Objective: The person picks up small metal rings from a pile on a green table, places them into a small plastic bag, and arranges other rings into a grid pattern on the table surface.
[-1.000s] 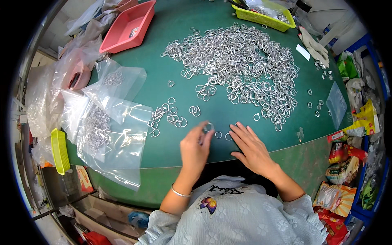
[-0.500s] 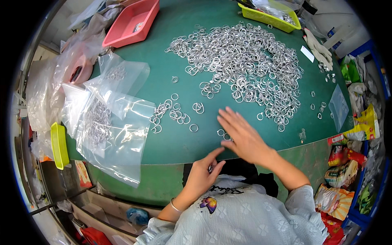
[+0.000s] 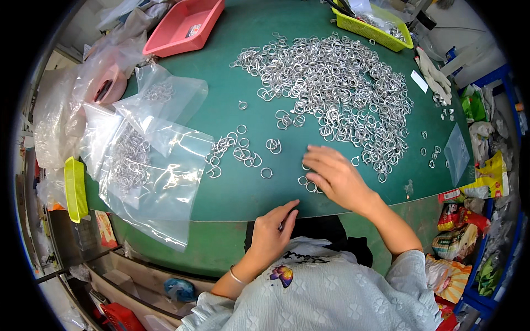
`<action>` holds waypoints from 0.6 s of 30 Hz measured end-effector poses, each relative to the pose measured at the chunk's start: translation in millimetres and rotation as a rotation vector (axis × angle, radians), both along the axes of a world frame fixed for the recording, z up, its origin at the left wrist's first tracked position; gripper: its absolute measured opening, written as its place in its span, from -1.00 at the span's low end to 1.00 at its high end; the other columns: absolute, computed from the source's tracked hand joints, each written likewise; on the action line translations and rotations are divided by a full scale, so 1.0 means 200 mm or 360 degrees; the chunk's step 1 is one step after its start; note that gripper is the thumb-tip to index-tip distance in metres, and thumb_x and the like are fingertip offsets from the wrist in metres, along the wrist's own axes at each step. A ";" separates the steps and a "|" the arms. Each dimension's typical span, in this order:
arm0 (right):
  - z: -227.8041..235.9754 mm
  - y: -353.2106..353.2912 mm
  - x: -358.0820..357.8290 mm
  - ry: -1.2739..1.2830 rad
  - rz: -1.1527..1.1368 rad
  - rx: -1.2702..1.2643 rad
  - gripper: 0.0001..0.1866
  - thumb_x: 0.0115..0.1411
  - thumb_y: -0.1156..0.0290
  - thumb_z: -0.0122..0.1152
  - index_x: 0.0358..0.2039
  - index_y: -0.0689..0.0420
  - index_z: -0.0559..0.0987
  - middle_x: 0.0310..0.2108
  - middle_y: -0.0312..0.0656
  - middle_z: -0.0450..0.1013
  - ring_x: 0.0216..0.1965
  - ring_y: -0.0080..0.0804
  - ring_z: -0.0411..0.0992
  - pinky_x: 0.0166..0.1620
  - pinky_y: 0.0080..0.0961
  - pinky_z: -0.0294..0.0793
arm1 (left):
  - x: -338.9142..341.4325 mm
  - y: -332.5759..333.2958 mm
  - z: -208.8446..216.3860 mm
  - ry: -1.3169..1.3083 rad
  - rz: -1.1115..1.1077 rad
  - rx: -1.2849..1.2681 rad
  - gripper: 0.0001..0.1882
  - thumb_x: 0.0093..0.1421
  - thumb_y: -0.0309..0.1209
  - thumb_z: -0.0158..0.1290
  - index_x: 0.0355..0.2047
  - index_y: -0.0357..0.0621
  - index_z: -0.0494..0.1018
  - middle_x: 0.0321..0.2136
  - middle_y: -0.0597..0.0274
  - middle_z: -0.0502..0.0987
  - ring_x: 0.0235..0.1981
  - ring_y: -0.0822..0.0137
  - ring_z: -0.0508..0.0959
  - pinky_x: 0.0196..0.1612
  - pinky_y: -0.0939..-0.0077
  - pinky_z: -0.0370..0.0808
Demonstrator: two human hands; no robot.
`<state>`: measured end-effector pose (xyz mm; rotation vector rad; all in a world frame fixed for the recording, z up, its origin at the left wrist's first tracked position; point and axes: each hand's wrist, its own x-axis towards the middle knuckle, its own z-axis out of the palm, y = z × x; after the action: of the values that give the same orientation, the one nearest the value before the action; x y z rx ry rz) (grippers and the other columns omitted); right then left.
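Observation:
At the near edge of the green table, my left hand (image 3: 273, 229) is closed, thumb alongside the forefinger. Whatever lies within those fingers is hidden in a dark gap. Further right, my right hand (image 3: 341, 181) reaches over the tabletop palm down, its fingers stretched out. A few metal rings (image 3: 311, 186) lie by its fingertips and thumb, partly covered by them. Beyond it spreads a big heap of silvery rings (image 3: 337, 83). To the left are a small loose group of rings (image 3: 243, 151) and a single ring (image 3: 266, 173).
Clear plastic bags (image 3: 160, 182) with rings inside cover the left side, overhanging the front edge. A pink tray (image 3: 165, 44) and a yellow-green basket (image 3: 353, 25) stand at the back. A glove (image 3: 433, 74) and a small clear bag (image 3: 456, 154) lie at right.
My right hand has drawn slightly right and nearer, and its fingers bend a little more; more rings show beside it. My left thumb has come closer to the forefinger. The whole view has shifted slightly.

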<state>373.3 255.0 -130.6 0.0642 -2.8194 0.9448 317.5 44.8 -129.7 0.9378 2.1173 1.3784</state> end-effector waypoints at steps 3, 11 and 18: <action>0.05 0.03 -0.14 0.0233 -0.0272 0.0307 -0.53 0.05 0.51 0.16 0.01 0.32 0.40 0.08 -0.01 0.29 0.22 -0.04 0.13 0.25 -0.08 0.06 | 0.00 0.03 0.03 -0.0021 0.0037 -0.0115 -0.76 0.14 -0.56 0.06 -0.16 -0.24 0.52 -0.61 0.08 0.47 -0.68 0.37 0.38 -0.54 0.58 0.33; -0.03 -0.06 -0.15 -0.0077 0.0058 0.0354 -0.41 -0.07 0.69 0.01 0.08 0.36 0.33 0.20 0.05 0.17 0.27 -0.01 0.07 0.26 -0.06 0.04 | -0.03 0.03 -0.06 0.0021 0.0125 0.0079 -0.78 0.14 -0.56 0.07 -0.17 -0.25 0.52 -0.55 0.04 0.51 -0.70 0.37 0.38 -0.57 0.55 0.35; -0.02 0.07 -0.25 0.0181 -0.0271 0.0490 -0.52 -0.02 0.62 0.05 0.00 0.36 0.40 0.02 -0.04 0.30 0.07 -0.10 0.24 0.15 -0.15 0.17 | -0.04 0.04 -0.06 -0.0107 0.0152 0.0063 -0.80 0.15 -0.57 0.05 -0.19 -0.27 0.53 -0.59 0.08 0.50 -0.67 0.42 0.41 -0.55 0.57 0.36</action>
<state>323.2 269.1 -134.8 -0.0803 -2.7845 0.4523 309.7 51.9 -141.0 0.8029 2.1166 1.4822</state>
